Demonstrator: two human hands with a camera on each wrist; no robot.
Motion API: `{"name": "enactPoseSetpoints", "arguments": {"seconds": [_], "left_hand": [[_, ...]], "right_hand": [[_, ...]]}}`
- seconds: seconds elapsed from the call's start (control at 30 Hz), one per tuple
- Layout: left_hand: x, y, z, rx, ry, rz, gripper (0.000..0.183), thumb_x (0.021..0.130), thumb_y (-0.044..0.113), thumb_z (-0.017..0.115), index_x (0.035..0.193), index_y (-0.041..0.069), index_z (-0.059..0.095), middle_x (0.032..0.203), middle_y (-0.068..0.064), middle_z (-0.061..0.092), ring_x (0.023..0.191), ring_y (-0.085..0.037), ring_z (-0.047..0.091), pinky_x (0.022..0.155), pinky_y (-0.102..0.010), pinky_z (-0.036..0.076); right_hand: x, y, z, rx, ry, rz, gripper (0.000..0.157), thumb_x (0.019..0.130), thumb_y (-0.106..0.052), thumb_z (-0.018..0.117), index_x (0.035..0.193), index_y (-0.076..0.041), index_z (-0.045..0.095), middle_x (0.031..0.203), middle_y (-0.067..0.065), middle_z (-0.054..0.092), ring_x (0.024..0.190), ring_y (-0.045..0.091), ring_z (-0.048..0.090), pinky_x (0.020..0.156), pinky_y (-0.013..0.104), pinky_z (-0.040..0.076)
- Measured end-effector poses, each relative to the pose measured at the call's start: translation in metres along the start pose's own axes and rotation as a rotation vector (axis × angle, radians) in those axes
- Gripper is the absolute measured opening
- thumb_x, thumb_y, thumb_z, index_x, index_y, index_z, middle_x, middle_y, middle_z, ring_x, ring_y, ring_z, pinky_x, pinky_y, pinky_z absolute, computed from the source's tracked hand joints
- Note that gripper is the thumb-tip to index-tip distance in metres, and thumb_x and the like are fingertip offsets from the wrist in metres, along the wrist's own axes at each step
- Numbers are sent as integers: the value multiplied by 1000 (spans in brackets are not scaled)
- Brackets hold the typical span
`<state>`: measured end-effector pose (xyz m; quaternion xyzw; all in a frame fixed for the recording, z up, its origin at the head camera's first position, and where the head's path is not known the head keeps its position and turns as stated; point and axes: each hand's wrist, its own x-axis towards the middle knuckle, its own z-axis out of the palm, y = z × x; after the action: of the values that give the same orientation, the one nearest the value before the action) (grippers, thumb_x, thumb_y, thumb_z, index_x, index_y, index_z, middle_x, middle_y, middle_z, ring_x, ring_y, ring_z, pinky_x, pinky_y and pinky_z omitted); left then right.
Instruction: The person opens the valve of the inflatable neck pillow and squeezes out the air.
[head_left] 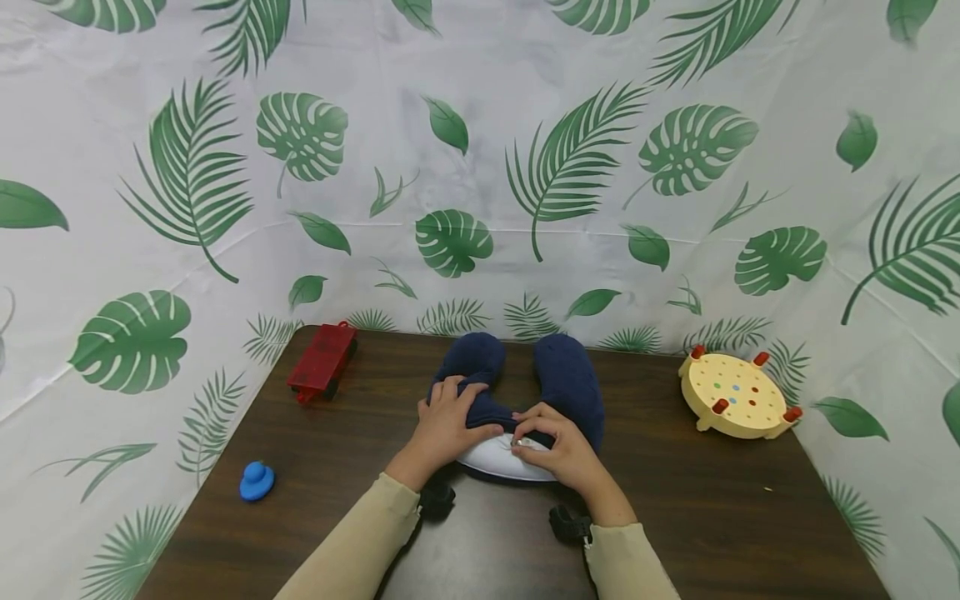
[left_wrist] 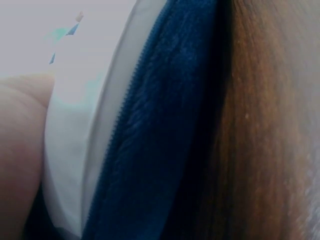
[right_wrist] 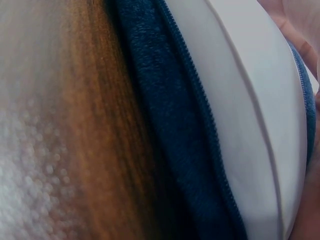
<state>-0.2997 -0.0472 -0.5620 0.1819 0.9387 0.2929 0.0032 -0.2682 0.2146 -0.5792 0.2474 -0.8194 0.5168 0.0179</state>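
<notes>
A navy blue U-shaped neck pillow (head_left: 567, 383) lies on the table, its curved middle toward me. Its zipped cover gapes open there and exposes the white inner pillow (head_left: 491, 457). My left hand (head_left: 442, 422) rests on the left part of the cover, fingers spread, with the thumb reaching to the white inner. On the other side, my right hand (head_left: 558, 446) pinches a small silvery bit at the white inner's surface between thumb and curled fingers; what it is cannot be made out. Both wrist views show the opened zipper edge (left_wrist: 117, 125) beside the white fabric (right_wrist: 250, 125).
A red toy vehicle (head_left: 324, 362) stands at the back left of the brown table (head_left: 660, 517). A blue knobbed piece (head_left: 257, 481) lies nearer on the left. To the right is a yellow round pegboard (head_left: 735, 393) with red pegs. Leaf-printed cloth (head_left: 450, 183) hangs behind.
</notes>
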Motion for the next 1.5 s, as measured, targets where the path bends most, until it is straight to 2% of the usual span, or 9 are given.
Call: {"name": "enactPoseSetpoints", "arguments": {"seconds": [0.27,0.57,0.9,1.03,1.5], "left_hand": [[1,0,2,6,-3,1,87,93,72,73,167,37,44,164,-15,42,150,-43,38,111,-78,33],[1,0,2,2,-16,-13,99,93,73,73,173,46,23,161,-16,43,148,-41,39,111,-77,33],[2,-1,3,-7,-11,-16,107,92,72,75,175,46,13,159,-17,45,146,-40,41,113,-79,32],[2,-1,4,0,-7,-15,109,91,72,75,175,45,11,159,-17,46,144,-40,43,112,-80,32],[2,0,2,21,3,-7,119,90,72,77,174,43,-2,149,-17,53,133,-37,48,107,-76,36]], "right_hand": [[-1,1,0,-4,-3,13,17,91,-23,91,102,-31,81,123,4,74,135,27,67,114,22,46],[-1,3,1,-12,-6,5,16,92,-24,91,102,-31,81,121,2,74,135,27,67,114,24,47],[-2,1,1,2,-10,28,16,91,-25,91,103,-31,81,122,5,73,135,26,66,115,24,47],[-2,1,1,1,-9,29,15,91,-25,91,102,-31,81,120,0,73,135,25,67,115,23,47],[-1,-2,0,-5,-9,35,15,92,-25,91,103,-31,82,123,3,73,134,24,67,115,24,47]]}}
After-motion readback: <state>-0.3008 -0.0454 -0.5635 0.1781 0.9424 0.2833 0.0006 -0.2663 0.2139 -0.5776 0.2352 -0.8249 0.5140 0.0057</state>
